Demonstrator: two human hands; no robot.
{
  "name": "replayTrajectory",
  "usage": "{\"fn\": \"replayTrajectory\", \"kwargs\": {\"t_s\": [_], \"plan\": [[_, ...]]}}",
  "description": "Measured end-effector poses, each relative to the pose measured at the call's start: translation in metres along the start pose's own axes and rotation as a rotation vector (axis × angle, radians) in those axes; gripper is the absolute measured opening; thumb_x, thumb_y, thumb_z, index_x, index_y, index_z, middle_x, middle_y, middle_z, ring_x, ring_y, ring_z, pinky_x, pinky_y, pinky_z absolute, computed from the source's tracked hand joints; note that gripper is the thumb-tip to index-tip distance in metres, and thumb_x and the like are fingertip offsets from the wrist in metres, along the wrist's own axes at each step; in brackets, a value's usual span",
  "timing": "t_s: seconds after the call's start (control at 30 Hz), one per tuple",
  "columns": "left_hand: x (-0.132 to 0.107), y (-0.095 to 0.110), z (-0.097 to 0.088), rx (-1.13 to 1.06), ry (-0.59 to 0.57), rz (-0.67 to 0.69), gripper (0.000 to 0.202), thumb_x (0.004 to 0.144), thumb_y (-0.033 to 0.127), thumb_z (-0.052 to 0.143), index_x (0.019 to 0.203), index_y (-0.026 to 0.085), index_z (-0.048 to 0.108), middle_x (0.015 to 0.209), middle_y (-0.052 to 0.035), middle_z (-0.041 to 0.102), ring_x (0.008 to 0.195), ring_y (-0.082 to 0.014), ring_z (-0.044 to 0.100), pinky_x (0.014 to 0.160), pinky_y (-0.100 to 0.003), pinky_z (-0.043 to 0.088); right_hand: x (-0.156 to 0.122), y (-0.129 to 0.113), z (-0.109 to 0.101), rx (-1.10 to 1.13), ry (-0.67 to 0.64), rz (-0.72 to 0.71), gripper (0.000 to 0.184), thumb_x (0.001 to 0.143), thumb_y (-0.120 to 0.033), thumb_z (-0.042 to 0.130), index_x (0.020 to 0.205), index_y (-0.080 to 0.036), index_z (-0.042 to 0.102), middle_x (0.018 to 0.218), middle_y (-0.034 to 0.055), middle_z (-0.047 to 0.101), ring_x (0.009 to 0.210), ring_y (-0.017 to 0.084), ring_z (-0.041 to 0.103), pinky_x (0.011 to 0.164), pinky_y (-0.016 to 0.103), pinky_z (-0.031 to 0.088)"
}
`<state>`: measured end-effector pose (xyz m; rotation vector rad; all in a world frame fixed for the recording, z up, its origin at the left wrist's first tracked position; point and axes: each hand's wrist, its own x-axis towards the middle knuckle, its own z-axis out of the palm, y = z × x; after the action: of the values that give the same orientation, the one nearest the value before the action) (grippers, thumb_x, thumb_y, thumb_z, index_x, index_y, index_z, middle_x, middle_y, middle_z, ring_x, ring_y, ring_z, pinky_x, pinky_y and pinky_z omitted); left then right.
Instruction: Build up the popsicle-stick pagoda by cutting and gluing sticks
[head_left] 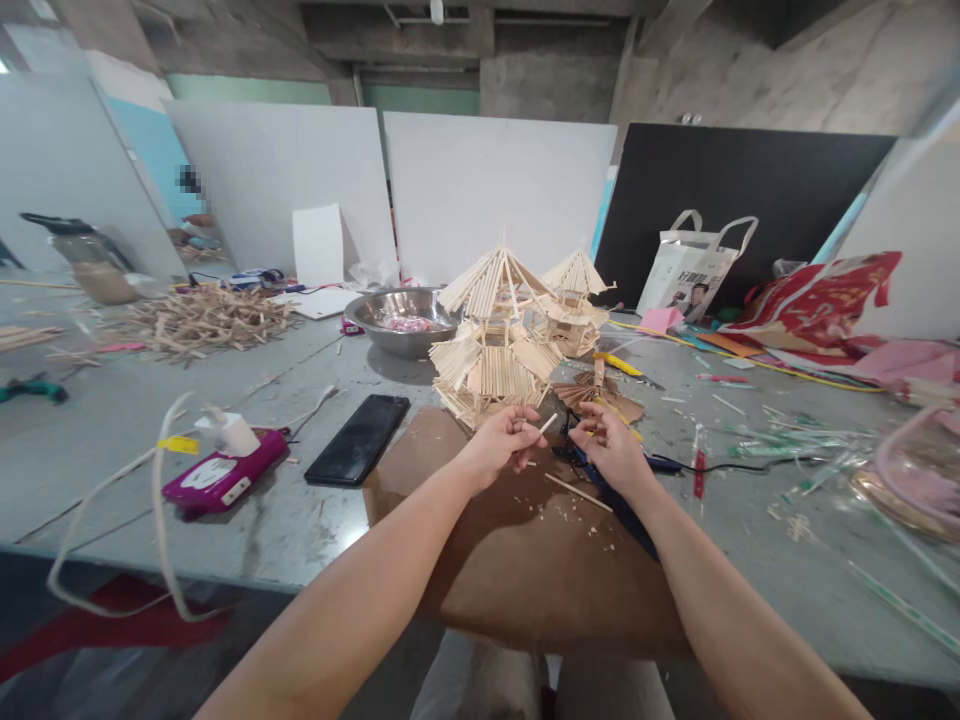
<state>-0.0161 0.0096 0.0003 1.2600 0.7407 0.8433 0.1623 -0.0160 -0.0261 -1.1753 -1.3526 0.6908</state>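
Note:
Between the fingertips of my left hand [512, 438] is a short wooden stick [550, 423]. My right hand [606, 445] is close by on the right, its fingers curled inward; whatever they may pinch is too small to make out. Beneath the right wrist lies a dark blue tool, probably a glue gun [626, 515], partly hidden by the hand. Just behind my hands stands a pavilion model [499, 365] built of wooden sticks, with two tiers of sloping roof. A longer loose stick [577, 492] rests on the brown board [525, 570], among small wood scraps.
A second stick model [574, 305] and a yellow utility knife [619, 364] are behind. Leftward are a metal bowl [405, 340], a black phone [358, 440], a purple power strip [225, 470] with a looping cable, and a stick pile [206, 320]. Plastic glue sticks [832, 455] litter the right.

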Motion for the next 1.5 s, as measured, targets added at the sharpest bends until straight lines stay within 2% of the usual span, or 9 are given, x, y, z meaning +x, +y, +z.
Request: {"fn": "replayTrajectory", "kwargs": {"t_s": [0.13, 0.33, 0.53, 0.7, 0.83, 0.97, 1.27, 1.37, 1.5], "plan": [[0.001, -0.006, 0.006, 0.055, -0.066, -0.013, 0.029, 0.066, 0.028, 0.058, 0.086, 0.016, 0.04, 0.059, 0.0042, 0.056, 0.033, -0.0033, 0.04, 0.033, -0.016, 0.032, -0.007, -0.004, 0.01, 0.101, -0.142, 0.014, 0.051, 0.058, -0.03, 0.065, 0.105, -0.02, 0.047, 0.07, -0.0022, 0.059, 0.04, 0.006, 0.044, 0.038, 0.019, 0.035], [0.002, -0.013, 0.009, 0.157, -0.129, -0.017, 0.025, 0.067, 0.03, 0.057, 0.082, 0.015, 0.043, 0.059, 0.0043, 0.053, 0.035, -0.0026, 0.039, 0.034, -0.016, 0.033, -0.012, -0.017, 0.012, -0.032, -0.293, 0.059, 0.015, 0.069, -0.033, 0.055, 0.075, -0.019, 0.058, 0.052, -0.0028, 0.057, 0.036, 0.006, 0.04, 0.035, 0.018, 0.029], [0.0, -0.012, 0.01, 0.452, -0.163, 0.049, 0.023, 0.073, 0.032, 0.047, 0.087, 0.014, 0.05, 0.062, 0.0018, 0.054, 0.036, -0.0036, 0.037, 0.036, -0.018, 0.03, -0.013, -0.019, 0.012, -0.176, -0.317, -0.019, 0.022, 0.075, -0.035, 0.045, 0.068, -0.02, 0.06, 0.041, -0.005, 0.048, 0.034, 0.007, 0.039, 0.036, 0.019, 0.029], [-0.002, -0.01, 0.01, 0.891, -0.085, 0.272, 0.027, 0.076, 0.033, 0.042, 0.063, 0.014, 0.055, 0.051, 0.0018, 0.05, 0.046, -0.0068, 0.042, 0.046, -0.019, 0.03, -0.013, -0.016, 0.01, -0.228, -0.33, -0.064, 0.029, 0.078, -0.038, 0.04, 0.065, -0.019, 0.057, 0.045, -0.0038, 0.05, 0.036, 0.007, 0.041, 0.038, 0.019, 0.031], [-0.002, -0.01, 0.007, 1.046, -0.065, 0.334, 0.035, 0.079, 0.037, 0.037, 0.058, 0.015, 0.053, 0.049, 0.0011, 0.049, 0.049, -0.0082, 0.042, 0.048, -0.019, 0.029, -0.012, -0.011, 0.009, -0.197, -0.324, 0.003, 0.034, 0.079, -0.042, 0.037, 0.064, -0.017, 0.054, 0.05, -0.0028, 0.051, 0.035, 0.006, 0.042, 0.038, 0.018, 0.032], [0.0, -0.01, 0.002, 1.146, -0.041, 0.326, 0.032, 0.078, 0.037, 0.038, 0.062, 0.015, 0.055, 0.054, -0.0002, 0.053, 0.051, -0.009, 0.044, 0.049, -0.019, 0.029, -0.008, -0.011, 0.003, -0.091, -0.181, 0.06, 0.035, 0.077, -0.047, 0.039, 0.07, -0.016, 0.054, 0.05, -0.0032, 0.05, 0.032, 0.005, 0.039, 0.033, 0.018, 0.028], [0.005, -0.011, -0.007, 1.312, 0.087, 0.18, 0.035, 0.076, 0.042, 0.038, 0.065, 0.017, 0.059, 0.057, -0.0019, 0.056, 0.052, -0.0115, 0.047, 0.048, -0.022, 0.03, 0.005, -0.011, -0.019, 0.154, 0.32, 0.113, 0.038, 0.07, -0.051, 0.047, 0.055, -0.017, 0.046, 0.038, -0.0068, 0.039, 0.029, 0.004, 0.033, 0.03, 0.017, 0.024], [0.005, -0.012, -0.009, 1.348, 0.091, 0.125, 0.031, 0.073, 0.043, 0.042, 0.068, 0.018, 0.06, 0.063, -0.002, 0.058, 0.054, -0.0122, 0.049, 0.048, -0.022, 0.031, 0.008, -0.008, -0.022, 0.087, 0.377, 0.095, 0.031, 0.067, -0.048, 0.051, 0.063, -0.018, 0.048, 0.044, -0.0065, 0.044, 0.032, 0.005, 0.034, 0.032, 0.018, 0.026], [0.005, -0.012, -0.009, 1.341, 0.091, 0.084, 0.024, 0.069, 0.041, 0.049, 0.075, 0.021, 0.06, 0.07, -0.0003, 0.061, 0.061, -0.0132, 0.053, 0.051, -0.022, 0.034, 0.008, -0.003, -0.022, -0.198, 0.34, 0.023, 0.026, 0.067, -0.042, 0.052, 0.075, -0.018, 0.053, 0.058, -0.0016, 0.054, 0.04, 0.008, 0.043, 0.041, 0.022, 0.035]]}}
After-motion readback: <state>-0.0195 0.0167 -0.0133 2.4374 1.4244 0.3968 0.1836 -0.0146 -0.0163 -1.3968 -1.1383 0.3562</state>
